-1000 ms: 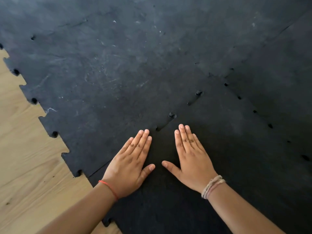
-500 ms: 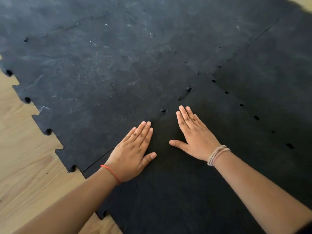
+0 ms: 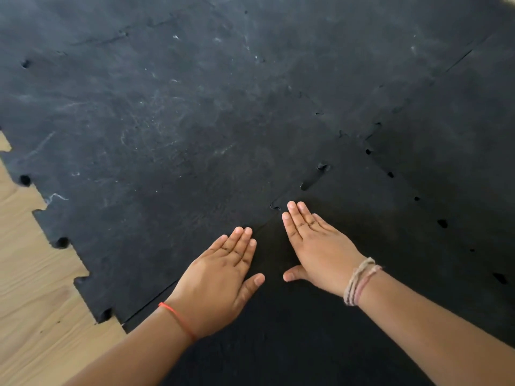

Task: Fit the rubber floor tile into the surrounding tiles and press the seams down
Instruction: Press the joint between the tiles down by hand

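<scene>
A dark black rubber floor tile [image 3: 348, 274] lies under both palms, darker than the scuffed grey tiles [image 3: 167, 121] around it. My left hand [image 3: 220, 277] lies flat, fingers together, across the left seam between the dark tile and the scuffed tile. My right hand [image 3: 317, 246] lies flat on the dark tile with its fingertips close to the seam [image 3: 312, 179], where small gaps show at the interlocking tabs. Neither hand holds anything.
Bare wooden floor [image 3: 33, 288] shows at the lower left past the toothed outer edge of the scuffed tile. Another seam with small dark holes [image 3: 443, 222] runs down the right side toward a further black tile [image 3: 459, 135].
My right hand has slid forward along the seam toward the open tabs over the last second. My left hand stays flat in about the same place. The view has shifted slightly.
</scene>
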Tool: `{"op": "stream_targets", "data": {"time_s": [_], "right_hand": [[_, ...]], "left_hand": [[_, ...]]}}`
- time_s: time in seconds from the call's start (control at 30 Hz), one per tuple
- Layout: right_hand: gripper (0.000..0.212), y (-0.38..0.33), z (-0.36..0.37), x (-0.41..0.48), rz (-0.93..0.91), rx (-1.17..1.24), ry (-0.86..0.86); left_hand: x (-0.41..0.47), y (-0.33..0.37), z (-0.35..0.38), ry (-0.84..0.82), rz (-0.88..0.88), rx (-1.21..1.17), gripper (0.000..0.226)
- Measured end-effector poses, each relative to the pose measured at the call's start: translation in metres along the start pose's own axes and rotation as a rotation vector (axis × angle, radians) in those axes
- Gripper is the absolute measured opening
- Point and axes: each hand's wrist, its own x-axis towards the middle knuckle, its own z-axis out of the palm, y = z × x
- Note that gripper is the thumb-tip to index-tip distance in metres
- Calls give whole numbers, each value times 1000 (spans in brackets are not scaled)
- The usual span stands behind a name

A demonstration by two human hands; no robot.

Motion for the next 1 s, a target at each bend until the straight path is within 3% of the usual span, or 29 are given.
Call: {"op": "stream_targets", "data": {"time_s": [0.13,0.2,0.27,0.43,0.63,0.83,1.0], "right_hand": [[98,5,4,-4,-14,77,49],[89,6,23,-11,-6,182,217],[84,1,49,-17,124,211,434],[88,-4,79,-23,330,276,550],[83,2,59,-2,182,192,502],[101,9,42,-10,124,176,386],[61,-33,43,-6,-102,117,556]], "left_hand": [[-6,2,2,-7,-15,63,72],[-11,9,7,-5,-49,76,73],[-19,15,11,16,-126,57,72],[-60,26,16,60,-280,-14,66],[-58,25,20,50,-263,20,63],[-45,17,18,31,-218,10,64],[-33,14,11,33,-172,60,65]]}}
